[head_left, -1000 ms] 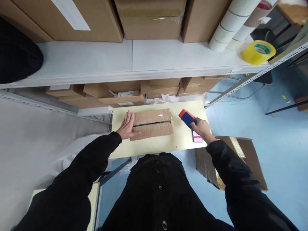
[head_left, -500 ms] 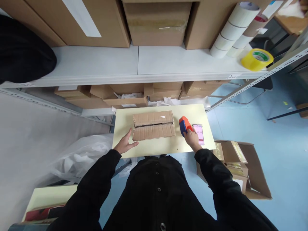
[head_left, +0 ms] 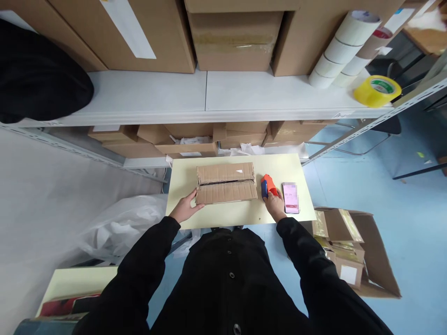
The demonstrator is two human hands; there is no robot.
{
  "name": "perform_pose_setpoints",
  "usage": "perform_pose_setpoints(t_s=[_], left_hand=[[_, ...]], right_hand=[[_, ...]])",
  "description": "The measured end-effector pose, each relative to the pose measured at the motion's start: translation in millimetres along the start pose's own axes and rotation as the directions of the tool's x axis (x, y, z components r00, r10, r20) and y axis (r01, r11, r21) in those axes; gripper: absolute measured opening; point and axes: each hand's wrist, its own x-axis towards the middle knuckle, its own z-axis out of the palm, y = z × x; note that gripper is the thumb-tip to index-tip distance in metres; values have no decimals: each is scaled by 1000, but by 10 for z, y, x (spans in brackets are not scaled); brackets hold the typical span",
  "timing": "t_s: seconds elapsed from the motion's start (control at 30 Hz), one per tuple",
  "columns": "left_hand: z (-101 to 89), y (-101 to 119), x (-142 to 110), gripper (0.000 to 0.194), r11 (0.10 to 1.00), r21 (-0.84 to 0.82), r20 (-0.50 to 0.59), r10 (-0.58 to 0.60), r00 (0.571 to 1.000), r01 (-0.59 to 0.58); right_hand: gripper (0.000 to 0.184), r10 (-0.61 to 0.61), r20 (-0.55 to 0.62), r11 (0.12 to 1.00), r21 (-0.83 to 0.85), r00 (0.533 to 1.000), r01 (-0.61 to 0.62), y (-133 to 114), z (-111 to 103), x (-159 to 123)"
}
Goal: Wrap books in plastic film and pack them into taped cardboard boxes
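A brown cardboard box [head_left: 226, 191] lies on the pale yellow table [head_left: 223, 217], with a dark narrow gap between its two top flaps. My left hand [head_left: 185, 208] grips the box's near left corner, fingers at its left end and thumb along its front edge. To the right of the box, my right hand [head_left: 274, 204] is closed around the handle of an orange and blue tape dispenser [head_left: 268, 185]. The dispenser sits just beside the box's right end, apart from it. Close by on the right lies a phone [head_left: 290, 197] with a lit pink screen.
Behind the table stands a white shelf [head_left: 150, 95] with large cartons [head_left: 237, 51], a stack of white tape rolls [head_left: 337, 53] and a yellow tape roll [head_left: 377, 90]. On the floor at right is an open carton [head_left: 382, 260] of smaller boxes. A white plastic bag [head_left: 129, 223] lies left.
My left hand has closed in from beside the box to touch its left corner. My right hand and the tape dispenser have shifted slightly left, away from the phone. The camera view has moved a little.
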Motion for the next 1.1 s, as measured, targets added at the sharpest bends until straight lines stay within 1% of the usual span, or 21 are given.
perform_pose_setpoints(t_s=[0.07,0.17,0.27,0.37,0.47,0.57,0.6,0.63,0.7,0.73,0.77,0.83,0.87,0.93,1.03,1.1], left_hand=[[-5,0,7,85,1000,-16,9,8,1000,-8],[-12,5,10,85,999,-48,17,15,1000,-15],[-7,12,11,87,996,-87,25,13,1000,-11],[5,16,11,86,993,-121,17,12,1000,-10],[11,10,4,87,986,-166,14,9,1000,-6],[5,-20,-7,91,981,-195,20,1,1000,3],[1,-35,-10,94,980,-198,27,-1,1000,7],[-3,-53,-10,97,979,-201,33,-4,999,11],[-10,-87,-6,103,977,-214,46,-8,999,18],[-11,-100,0,104,975,-223,52,-8,999,20],[-10,-109,9,103,973,-232,58,-5,998,18],[2,-109,30,98,969,-248,71,6,997,12],[12,-102,41,95,966,-258,74,8,997,11],[33,-82,64,90,958,-286,73,8,997,13],[41,-60,94,87,944,-330,56,19,998,0],[11,-53,108,85,940,-342,48,31,998,-13]], right_hand=[[37,-6,18,1000,-19,1000,7,2,10,8],[38,0,43,999,-38,999,1,1,22,11],[38,10,60,1000,-23,998,-9,1,32,8],[38,-16,59,1000,-5,998,16,11,27,2],[39,-45,25,999,9,999,45,33,-12,-18],[38,-67,-57,997,40,996,69,62,-105,-61],[43,-91,-95,993,69,991,98,70,-148,-80],[52,-134,-131,983,108,982,149,74,-194,-98],[77,-261,-172,936,197,950,293,62,-289,-129],[89,-329,-171,900,242,929,363,42,-333,-138],[99,-389,-159,861,286,907,420,13,-371,-141],[111,-470,-123,792,377,874,479,-71,-425,-131],[114,-488,-110,764,426,866,485,-119,-441,-120],[115,-492,-100,712,525,865,466,-214,-455,-94],[109,-449,-106,644,650,887,404,-312,-471,-65],[106,-434,-110,601,704,894,378,-343,-502,-57]])
